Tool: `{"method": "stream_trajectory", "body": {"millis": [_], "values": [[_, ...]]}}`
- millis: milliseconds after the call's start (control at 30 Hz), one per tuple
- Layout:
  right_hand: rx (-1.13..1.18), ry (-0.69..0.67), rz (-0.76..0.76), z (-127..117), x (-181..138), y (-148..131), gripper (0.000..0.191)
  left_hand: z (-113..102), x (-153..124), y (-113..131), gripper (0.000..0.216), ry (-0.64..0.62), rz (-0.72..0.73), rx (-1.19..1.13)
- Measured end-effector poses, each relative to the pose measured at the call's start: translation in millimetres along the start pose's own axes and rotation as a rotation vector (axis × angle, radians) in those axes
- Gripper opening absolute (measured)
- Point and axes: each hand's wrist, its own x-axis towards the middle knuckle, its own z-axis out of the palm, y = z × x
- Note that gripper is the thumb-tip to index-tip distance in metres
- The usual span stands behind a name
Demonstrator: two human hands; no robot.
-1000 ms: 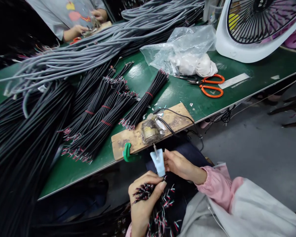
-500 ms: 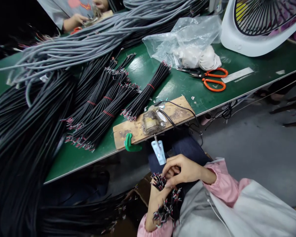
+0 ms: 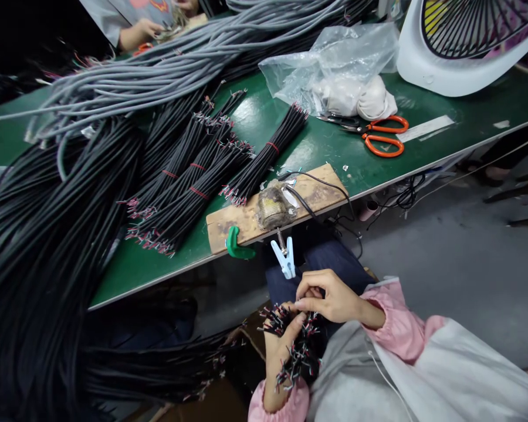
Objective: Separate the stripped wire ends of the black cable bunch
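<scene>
Black cable ends, stripped to red, white and green cores, fill my left hand: it is closed round a bunch of cut cables held over the lap, below the table edge, tips bristling up. My right hand sits just above, fingers pinched narrow on a few of the wire tips; how many I can't tell.

Handling, as I judge it: bunch is light, each cable fairly stiff in the jacket but floppy over length, jackets smooth so single strands could slide out of a loose fist. Bare core tips look thin and bendable, so grip goes on the black jacket just behind the stripped part, not on the tips.

Just above the hands, a pale blue clip hangs off a soldering pot on a wooden board, held by a green clamp at the edge of the green table. Further out: banded cable bundles, big black cable heap, grey cables, orange scissors, plastic bag, white fan. Another person's hand far side.
</scene>
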Motion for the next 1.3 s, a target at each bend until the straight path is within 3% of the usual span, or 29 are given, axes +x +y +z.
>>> {"method": "stream_trajectory", "body": {"millis": [300,567,867,1000,1100,1300], "values": [[-0.001,0.002,0.022,2,-7,3,0.022,1,-7,-5,0.019,0.000,0.046,0.020],[-0.117,-0.093,-0.070,-3,-9,0,0.014,11,-12,-6,0.019,0.108,0.078,-0.002],[-0.166,0.045,-0.116,5,-17,0,0.010,3,-8,-5,0.018,0.040,0.083,0.081],[-0.131,0.121,-0.124,6,-17,0,0.012,2,-9,-5,0.018,0.106,0.100,0.129],[-0.097,0.129,-0.108,5,-14,-1,0.014,6,-10,0,0.017,0.128,0.152,0.146],[-0.014,0.210,-0.149,6,-9,-7,0.023,18,-8,27,0.013,0.004,0.344,0.188]]}}
